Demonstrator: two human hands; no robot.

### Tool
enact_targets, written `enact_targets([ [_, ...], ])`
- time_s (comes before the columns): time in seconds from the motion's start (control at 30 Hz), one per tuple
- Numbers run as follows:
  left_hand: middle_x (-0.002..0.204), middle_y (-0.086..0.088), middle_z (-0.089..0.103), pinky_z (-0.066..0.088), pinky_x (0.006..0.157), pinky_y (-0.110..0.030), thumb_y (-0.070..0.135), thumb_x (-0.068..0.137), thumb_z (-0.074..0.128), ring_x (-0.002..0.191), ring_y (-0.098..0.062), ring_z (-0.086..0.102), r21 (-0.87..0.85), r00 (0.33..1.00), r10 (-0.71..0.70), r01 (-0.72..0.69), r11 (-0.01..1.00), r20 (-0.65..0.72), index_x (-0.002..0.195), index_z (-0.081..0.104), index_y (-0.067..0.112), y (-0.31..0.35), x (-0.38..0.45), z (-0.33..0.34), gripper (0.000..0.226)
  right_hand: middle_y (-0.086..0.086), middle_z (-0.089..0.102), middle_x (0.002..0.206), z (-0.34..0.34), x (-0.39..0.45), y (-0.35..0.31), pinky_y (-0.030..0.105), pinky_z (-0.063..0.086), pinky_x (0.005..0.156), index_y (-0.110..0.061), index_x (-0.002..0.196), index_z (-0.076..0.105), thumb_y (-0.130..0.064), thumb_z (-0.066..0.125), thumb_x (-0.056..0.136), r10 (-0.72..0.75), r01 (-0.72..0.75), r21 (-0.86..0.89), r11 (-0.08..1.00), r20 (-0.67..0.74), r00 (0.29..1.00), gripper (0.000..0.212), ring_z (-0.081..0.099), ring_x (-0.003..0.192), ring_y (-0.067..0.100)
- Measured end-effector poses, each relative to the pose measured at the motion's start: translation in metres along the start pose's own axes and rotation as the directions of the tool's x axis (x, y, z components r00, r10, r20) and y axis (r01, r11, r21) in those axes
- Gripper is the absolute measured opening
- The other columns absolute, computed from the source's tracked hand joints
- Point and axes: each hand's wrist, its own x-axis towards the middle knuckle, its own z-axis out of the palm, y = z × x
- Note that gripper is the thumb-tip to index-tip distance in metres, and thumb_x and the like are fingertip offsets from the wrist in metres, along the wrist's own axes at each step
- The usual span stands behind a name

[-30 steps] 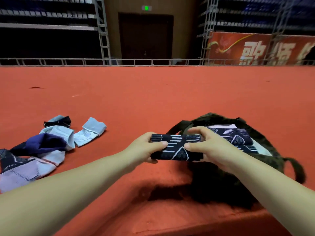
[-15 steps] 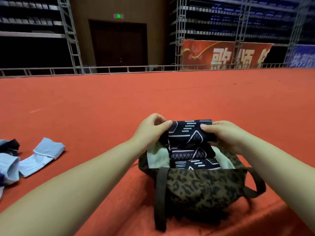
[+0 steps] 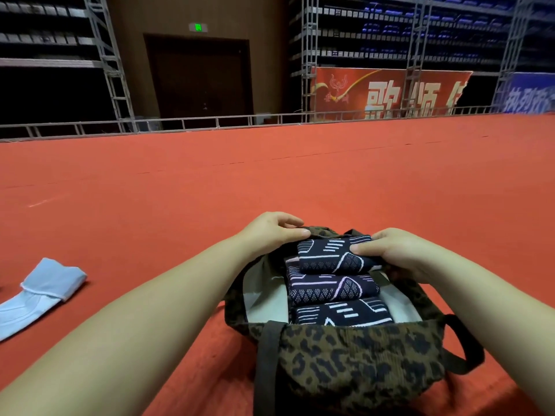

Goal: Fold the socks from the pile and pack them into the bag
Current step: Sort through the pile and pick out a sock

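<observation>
Pinching the far rim of the bag (image 3: 354,364), the left hand (image 3: 271,232) curls its fingers over the cloth. The right hand (image 3: 399,253) grips a folded sock (image 3: 330,255) lying in the bag's mouth above two others. A pale blue sock (image 3: 42,292) lies well left on the red carpet (image 3: 270,175).

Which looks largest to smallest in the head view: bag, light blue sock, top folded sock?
1. Bag, though nearest the camera.
2. Light blue sock, cut off by the frame edge.
3. Top folded sock, partly covered by the right hand.
</observation>
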Motion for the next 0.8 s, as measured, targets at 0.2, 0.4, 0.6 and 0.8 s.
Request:
enact_targets([
  [0.2,0.081,0.018,0.058,0.041,0.078,-0.022,0.027,0.087,0.066,0.078,0.002,0.054,0.202,0.989,0.145,-0.14,0.969,-0.01,0.099,0.074,0.017,-0.002,0.009,0.004,0.018,0.014,0.062,0.064,0.011,0.001,-0.006,0.025,0.04,0.048,-0.009,0.074,0.058,-0.03,0.071,0.082,-0.058,0.054,-0.061,0.997,-0.054,0.997,0.026,0.054,0.048,0.021],
  [0.4,0.081,-0.001,0.07,0.05,0.076,-0.03,0.03,0.089,0.063,0.073,-0.013,0.061,0.034,0.986,0.064,-0.06,0.998,-0.154,0.08,0.07,0.018,0.004,0.027,-0.003,0.017,-0.001,0.07,0.074,0.024,0.002,-0.015,0.024,0.051,0.061,-0.015,0.079,0.063,-0.028,0.058,0.093,-0.253,0.25,-0.034,0.968,-0.119,0.96,0.02,0.065,0.064,0.013],
  [0.6,0.072,0.004,0.066,0.049,0.073,-0.028,0.034,0.089,0.063,0.068,-0.012,0.06,-0.011,0.979,0.062,-0.065,0.998,-0.195,0.08,0.069,0.019,0.018,0.039,-0.02,0.018,0.005,0.072,0.088,0.039,0.03,-0.029,0.038,0.053,0.084,-0.012,0.087,0.065,-0.032,0.056,0.093,-0.305,0.302,-0.041,0.952,-0.115,0.945,0.022,0.068,0.084,0.023],
  [0.8,0.083,0.003,0.068,0.046,0.069,-0.022,0.035,0.091,0.059,0.079,-0.011,0.062,0.077,0.965,0.152,-0.138,0.987,-0.216,0.084,0.069,0.018,0.037,0.052,-0.026,0.02,0.006,0.069,0.072,0.024,0.06,-0.046,0.036,0.052,0.076,-0.011,0.071,0.065,-0.028,0.068,0.086,-0.17,0.172,0.053,0.984,-0.04,0.985,0.023,0.064,0.068,0.024],
])
